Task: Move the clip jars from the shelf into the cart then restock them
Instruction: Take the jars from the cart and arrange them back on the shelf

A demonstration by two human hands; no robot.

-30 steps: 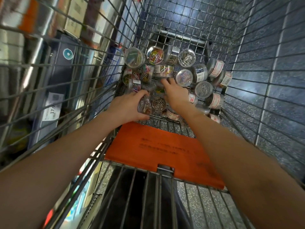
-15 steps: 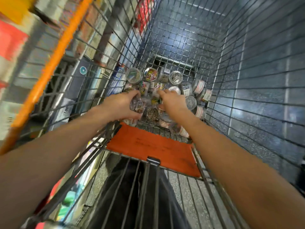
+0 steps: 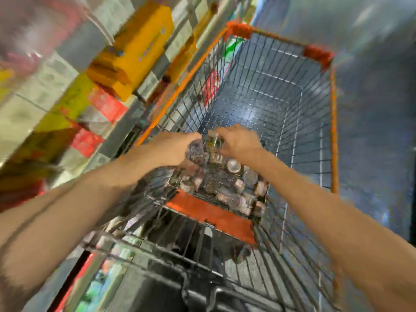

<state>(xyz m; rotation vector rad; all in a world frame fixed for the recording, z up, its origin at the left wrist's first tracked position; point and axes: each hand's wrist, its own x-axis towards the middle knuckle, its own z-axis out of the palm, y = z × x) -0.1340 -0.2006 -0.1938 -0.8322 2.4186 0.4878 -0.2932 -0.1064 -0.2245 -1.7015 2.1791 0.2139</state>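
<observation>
1. Labels: heavy blur, nothing legible on the jars or on the yellow boxes (image 3: 137,52) at upper left.
2. Left hand (image 3: 173,149) curled round a clear clip jar (image 3: 194,152), frame centre.
3. Right hand (image 3: 240,143) pinches a second jar (image 3: 213,140) from above.
4. Remaining jars (image 3: 234,190) piled on the cart (image 3: 333,109) floor, just below both hands, beside the orange flap (image 3: 211,212).

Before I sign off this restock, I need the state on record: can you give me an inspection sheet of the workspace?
Surface: wire cart, far end bare mesh.
Job's things: clip jars piled at the near end, beside the orange flap.
Clutter: nothing seen.
Grips: left hand grips a jar; right hand pinches another jar; both above the pile.
Cables: nothing seen.
Surroundings: shelf on the left with yellow boxes, blurred; grey floor on the right.
</observation>
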